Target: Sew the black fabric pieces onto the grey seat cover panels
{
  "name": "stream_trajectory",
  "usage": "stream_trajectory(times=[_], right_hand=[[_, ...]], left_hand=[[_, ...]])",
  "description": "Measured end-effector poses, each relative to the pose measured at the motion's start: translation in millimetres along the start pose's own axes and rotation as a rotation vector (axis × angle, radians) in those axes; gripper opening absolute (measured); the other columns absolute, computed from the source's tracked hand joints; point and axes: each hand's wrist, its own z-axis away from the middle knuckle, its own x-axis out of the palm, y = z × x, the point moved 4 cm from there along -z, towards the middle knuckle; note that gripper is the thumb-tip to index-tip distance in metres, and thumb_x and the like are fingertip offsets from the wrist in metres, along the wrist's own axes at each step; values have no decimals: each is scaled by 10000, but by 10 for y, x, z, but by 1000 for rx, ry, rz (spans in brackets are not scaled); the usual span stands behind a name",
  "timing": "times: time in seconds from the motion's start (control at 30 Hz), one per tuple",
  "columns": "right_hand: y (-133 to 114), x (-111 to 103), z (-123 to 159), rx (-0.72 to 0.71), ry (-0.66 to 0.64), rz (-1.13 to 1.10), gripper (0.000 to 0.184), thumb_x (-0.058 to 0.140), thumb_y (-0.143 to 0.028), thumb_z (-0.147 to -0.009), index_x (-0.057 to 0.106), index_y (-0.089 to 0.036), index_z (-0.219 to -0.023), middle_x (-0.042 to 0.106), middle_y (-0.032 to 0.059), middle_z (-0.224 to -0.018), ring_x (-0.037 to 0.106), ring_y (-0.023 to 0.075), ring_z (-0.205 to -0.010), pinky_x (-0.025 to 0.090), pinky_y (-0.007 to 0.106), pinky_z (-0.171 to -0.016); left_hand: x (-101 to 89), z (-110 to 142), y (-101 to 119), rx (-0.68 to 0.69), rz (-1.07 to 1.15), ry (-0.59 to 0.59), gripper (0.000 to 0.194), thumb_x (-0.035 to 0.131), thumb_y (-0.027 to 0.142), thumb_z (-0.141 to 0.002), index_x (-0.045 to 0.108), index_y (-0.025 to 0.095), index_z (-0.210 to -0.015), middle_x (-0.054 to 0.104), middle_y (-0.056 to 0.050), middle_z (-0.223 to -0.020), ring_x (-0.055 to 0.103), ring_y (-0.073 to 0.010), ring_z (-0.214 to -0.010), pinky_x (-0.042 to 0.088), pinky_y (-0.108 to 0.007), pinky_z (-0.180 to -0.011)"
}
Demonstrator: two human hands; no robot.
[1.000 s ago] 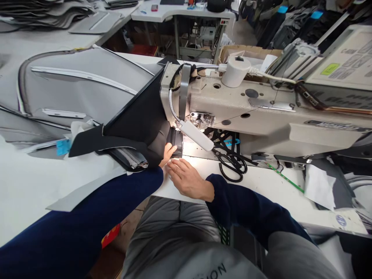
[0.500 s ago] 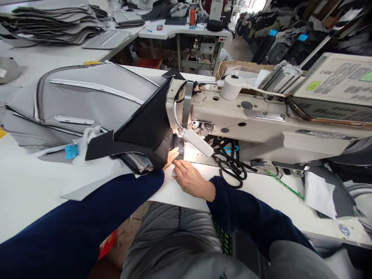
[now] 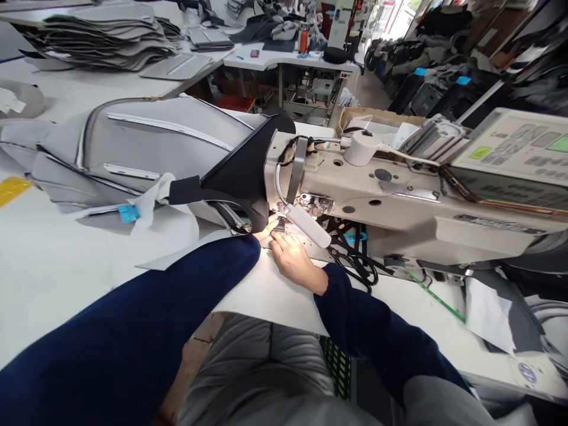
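My right hand (image 3: 293,259) lies on the white table (image 3: 53,266) in front of the sewing machine (image 3: 399,195), its fingers closed on a small black strip (image 3: 279,226) at the needle. Only the fingertips of my left hand (image 3: 267,227) show, touching the same strip; my dark blue sleeve and the folded black fabric (image 3: 242,171) hide the rest. The black fabric rises against the machine head and joins a large grey cover (image 3: 146,148) spread to the left. The machine's white lamp (image 3: 308,225) lights the spot.
Black scissors (image 3: 359,266) lie just right of my right hand. A control panel (image 3: 519,148) sits at the right and a cardboard box (image 3: 377,118) behind the machine. Stacked grey pieces (image 3: 102,35) fill the far left table. Paper scraps (image 3: 488,296) lie at the right.
The view has tilted up and shifted left. Both hands have moved forward, closer under the machine head, and the strip now shows much less. My left hand is more hidden.
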Motion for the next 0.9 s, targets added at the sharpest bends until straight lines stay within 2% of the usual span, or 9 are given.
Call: stream_trajectory(times=[0.1, 0.2, 0.33, 0.43, 0.53, 0.6, 0.7, 0.77, 0.9], right_hand=[[18, 37, -4, 35, -5, 4, 324, 398, -266, -966, 564, -46, -1136, 504, 231, -1295, 473, 312, -1196, 420, 454, -980], [22, 77, 16, 44, -10, -13, 355, 413, -252, -948, 545, -34, -1195, 500, 237, -1298, 451, 319, -1225, 399, 472, -1008], [9, 94, 34, 24, -33, -30, 407, 431, -181, -902, 500, -1, -1261, 462, 264, -1342, 415, 337, -1264, 381, 500, -1025], [7, 66, 24, 42, -27, -29, 360, 404, -243, -944, 535, -21, -1195, 445, 268, -1357, 435, 337, -1246, 391, 495, -1014], [5, 44, 15, 59, -18, -40, 329, 397, -280, -962, 543, -57, -1155, 443, 258, -1361, 436, 327, -1247, 393, 500, -1008], [4, 41, 17, 66, -19, -48, 317, 400, -278, -961, 536, -70, -1158, 449, 249, -1356, 430, 322, -1254, 398, 499, -1003], [4, 46, 24, 66, -23, -39, 332, 383, -283, -967, 529, -68, -1174, 450, 244, -1359, 438, 320, -1245, 412, 491, -990], [3, 43, 27, 56, -17, -25, 346, 377, -281, -968, 527, -52, -1180, 450, 250, -1358, 441, 326, -1240, 418, 485, -984], [2, 30, 26, 46, -3, -20, 338, 391, -264, -962, 540, -37, -1162, 462, 263, -1338, 444, 337, -1231, 423, 488, -972]], left_hand=[[-100, -1, 96, -21, -108, -50, 384, 347, 106, -892, 610, 155, -1167, 630, -103, -1184, 562, -210, -1078, 439, -328, -950], [-258, 167, 372, 9, -216, -99, 384, 370, 34, -844, 636, 76, -1118, 629, -174, -1153, 574, -250, -1046, 462, -350, -874], [-599, 470, 678, 211, -351, -153, 334, 379, 36, -835, 678, 38, -983, 661, -197, -950, 586, -276, -939, 463, -407, -833], [-819, 560, 597, 348, -425, -189, 352, 373, 12, -798, 699, 100, -898, 660, -180, -936, 551, -285, -1040, 436, -425, -915], [-921, 562, 386, 345, -527, -230, 445, 307, -31, -745, 695, 137, -882, 659, -166, -954, 542, -278, -1080, 414, -428, -970], [-990, 567, 337, 348, -572, -264, 451, 278, -25, -752, 685, 151, -835, 657, -152, -872, 583, -261, -979, 428, -414, -953], [-1209, 583, 465, 507, -440, -309, 383, 295, 74, -834, 663, 182, -824, 648, -111, -816, 605, -219, -874, 430, -391, -978], [-1427, 561, 538, 603, -273, -307, 345, 323, 117, -848, 653, 207, -890, 657, -86, -942, 591, -201, -1003, 373, -390, -1069], [-1642, 451, 400, 540, -44, -363, 411, 351, 70, -784, 630, 276, -1005, 637, 2, -1132, 452, -163, -1270, 234, -415, -1179]])
